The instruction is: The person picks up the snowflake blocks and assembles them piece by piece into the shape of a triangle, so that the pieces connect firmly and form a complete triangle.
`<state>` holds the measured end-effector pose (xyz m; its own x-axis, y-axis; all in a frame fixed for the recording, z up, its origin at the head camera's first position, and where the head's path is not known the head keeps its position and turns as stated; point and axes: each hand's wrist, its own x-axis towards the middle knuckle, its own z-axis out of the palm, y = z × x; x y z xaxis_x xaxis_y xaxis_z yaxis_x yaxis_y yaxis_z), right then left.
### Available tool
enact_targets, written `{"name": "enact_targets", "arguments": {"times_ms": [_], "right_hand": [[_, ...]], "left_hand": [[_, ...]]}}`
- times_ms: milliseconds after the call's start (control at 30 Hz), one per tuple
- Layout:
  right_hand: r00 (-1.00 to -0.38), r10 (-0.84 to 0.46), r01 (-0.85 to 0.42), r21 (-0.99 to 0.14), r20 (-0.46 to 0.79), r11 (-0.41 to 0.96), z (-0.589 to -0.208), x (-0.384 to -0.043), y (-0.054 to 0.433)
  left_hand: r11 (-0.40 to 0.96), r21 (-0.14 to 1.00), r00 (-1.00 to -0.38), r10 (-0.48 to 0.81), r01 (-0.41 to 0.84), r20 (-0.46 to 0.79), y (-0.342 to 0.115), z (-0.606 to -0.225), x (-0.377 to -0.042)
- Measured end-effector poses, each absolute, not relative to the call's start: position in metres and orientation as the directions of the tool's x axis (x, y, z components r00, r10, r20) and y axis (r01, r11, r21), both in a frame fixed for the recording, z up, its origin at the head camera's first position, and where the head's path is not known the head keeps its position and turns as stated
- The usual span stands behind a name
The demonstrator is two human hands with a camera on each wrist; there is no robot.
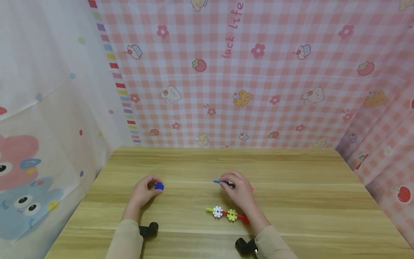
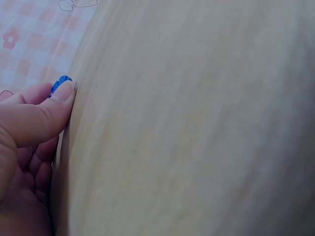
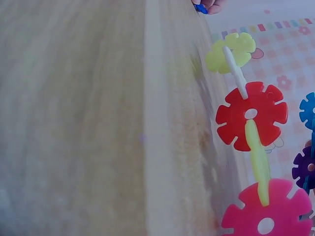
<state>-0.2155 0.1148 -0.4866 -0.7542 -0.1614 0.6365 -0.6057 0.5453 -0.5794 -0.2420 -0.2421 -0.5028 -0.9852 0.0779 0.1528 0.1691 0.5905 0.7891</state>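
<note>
My left hand point(image 1: 143, 190) pinches a dark blue notched snowflake disc point(image 1: 159, 186) between thumb and fingers, low over the left of the table. In the left wrist view the thumb covers most of this blue disc point(image 2: 61, 83). My right hand point(image 1: 238, 190) pinches a short chain of linked discs, with a light blue disc point(image 1: 216, 181) edge-on at its left end. The right wrist view shows a blue disc point(image 3: 308, 111) and a purple disc point(image 3: 306, 167) of it at the right edge. The fingers hide part of this chain.
A second chain, with a white disc point(image 1: 217, 212) and a yellow disc point(image 1: 231, 215) facing up, lies on the wooden table point(image 1: 181, 230) below my right hand. Its red disc point(image 3: 252, 116) and pink disc point(image 3: 268, 211) stand on edge. Patterned cloth point(image 1: 207, 86) hangs behind.
</note>
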Motion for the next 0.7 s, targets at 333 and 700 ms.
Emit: {"name": "enact_targets", "arguments": {"times_ms": [333,700], "right_hand": [[-0.756,-0.158,-0.601,-0.578,0.635,0.552,-0.487,-0.215,0.115],[-0.732,-0.164,-0.627,-0.561,0.661,0.54,-0.487,-0.215,0.116]], "left_hand": [[0.57,0.811,-0.991,0.046,0.129,0.124,-0.242,-0.503,-0.241],[0.487,0.872,-0.999,0.008,0.051,0.054,-0.208,-0.485,-0.236]]}}
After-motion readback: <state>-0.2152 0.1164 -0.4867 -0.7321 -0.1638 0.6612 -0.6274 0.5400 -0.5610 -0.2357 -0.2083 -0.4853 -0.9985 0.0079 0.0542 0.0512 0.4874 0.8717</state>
